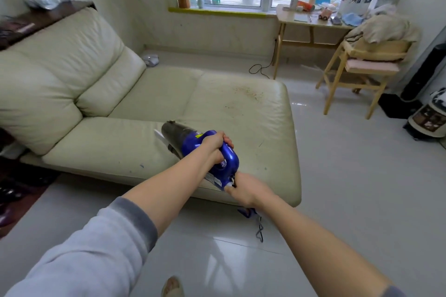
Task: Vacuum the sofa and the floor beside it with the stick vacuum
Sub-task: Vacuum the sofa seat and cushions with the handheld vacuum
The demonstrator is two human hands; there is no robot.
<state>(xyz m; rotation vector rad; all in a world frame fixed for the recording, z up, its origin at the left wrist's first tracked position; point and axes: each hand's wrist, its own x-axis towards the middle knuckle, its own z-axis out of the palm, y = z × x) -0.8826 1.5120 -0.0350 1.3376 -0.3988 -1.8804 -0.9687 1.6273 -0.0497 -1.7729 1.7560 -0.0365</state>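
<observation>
Vacuum (207, 149): blue handheld body with a dark dust cup, held low over the front seat cushion of my sofa (149, 108), nozzle end pointing toward the backrest.
Left hand (214, 146): my fingers are wrapped tight around the vacuum's handle.
Right hand (243, 189): pinching something small at the rear end of the vacuum; what it is, I cannot tell.
Crumbs (246, 93): brownish specks scattered on the far right seat cushion.
Floor (350, 188): pale glossy tiles beside the sofa.
Desk (304, 20): wooden, cluttered, under the window, with a wooden chair (357, 67) near it.
</observation>
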